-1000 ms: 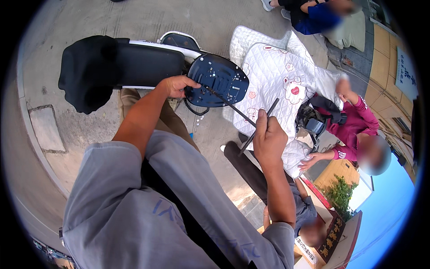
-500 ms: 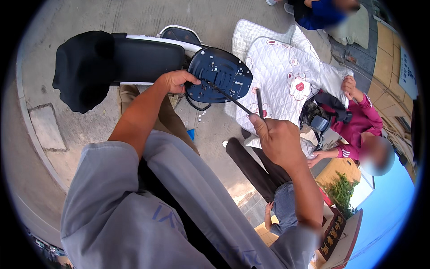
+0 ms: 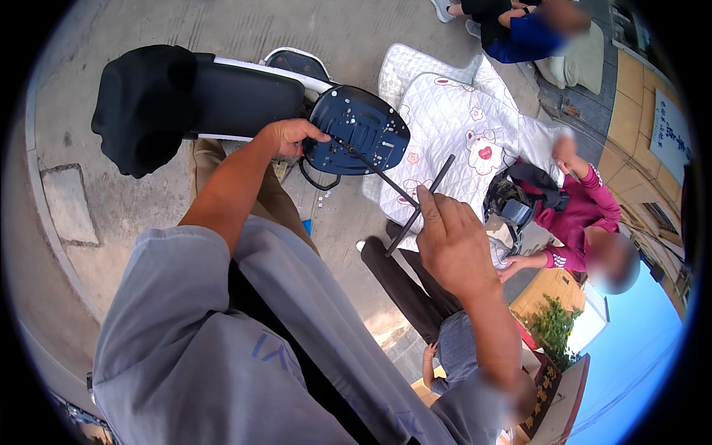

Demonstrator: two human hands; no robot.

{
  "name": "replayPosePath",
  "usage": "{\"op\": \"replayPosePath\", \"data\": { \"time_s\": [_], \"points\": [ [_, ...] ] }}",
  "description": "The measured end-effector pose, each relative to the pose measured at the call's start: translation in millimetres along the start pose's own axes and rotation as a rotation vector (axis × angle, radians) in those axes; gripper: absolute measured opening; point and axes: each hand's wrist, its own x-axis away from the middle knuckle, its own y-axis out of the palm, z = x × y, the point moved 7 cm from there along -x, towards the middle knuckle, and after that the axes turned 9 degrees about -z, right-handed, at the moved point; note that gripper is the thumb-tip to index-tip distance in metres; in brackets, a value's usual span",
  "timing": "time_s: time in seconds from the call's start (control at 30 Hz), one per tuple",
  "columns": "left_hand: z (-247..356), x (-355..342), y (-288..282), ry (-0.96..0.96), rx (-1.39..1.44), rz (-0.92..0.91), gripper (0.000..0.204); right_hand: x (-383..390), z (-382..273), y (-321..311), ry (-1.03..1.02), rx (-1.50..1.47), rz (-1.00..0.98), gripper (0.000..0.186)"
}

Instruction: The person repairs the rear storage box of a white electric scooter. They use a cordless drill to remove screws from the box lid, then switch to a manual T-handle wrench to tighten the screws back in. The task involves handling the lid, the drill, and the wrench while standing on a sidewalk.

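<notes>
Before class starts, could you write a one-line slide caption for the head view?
Right hand at a T-shaped tool, left hand by its far end on a dark tray.

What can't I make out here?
Head view:
Tip of the T-handled tool, by the left hand: too small, dark.
Palm of the right hand: hidden by its own back.
Pale bits on the dark plate: too small to identify.
Person in blue: partly beyond the top edge.

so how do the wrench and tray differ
The wrench is a thin rod with a crossbar, while the tray is broad and rounded. The wrench is plain, while the tray is dotted with small pale pieces. The right hand is at the wrench's crossbar, the left hand by the tray's edge. Both look dark.
</notes>
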Motion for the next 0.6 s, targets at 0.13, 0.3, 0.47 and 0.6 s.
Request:
{"op": "replayPosePath", "data": {
  "time_s": [0.13,0.3,0.47,0.6],
  "points": [
    [5.3,10.5,-2.7,0.039,-0.014,0.032,0.04,-12.6,0.5,8.8,-0.072,0.072,-0.113,0.029],
    [-0.8,3.9,-9.2,0.027,-0.011,0.006,0.04,46.2,38.1,108.6,1.298,-1.694,0.25,0.046],
    [2.0,10.6,2.2,0.003,-0.004,0.061,0.039,25.8,11.7,47.3,0.47,-0.049,0.346,0.017],
    [0.7,5.6,-6.1,0.027,-0.003,0.057,0.042,12.0,6.8,22.3,0.275,-0.024,0.188,0.026]
  ]
}}
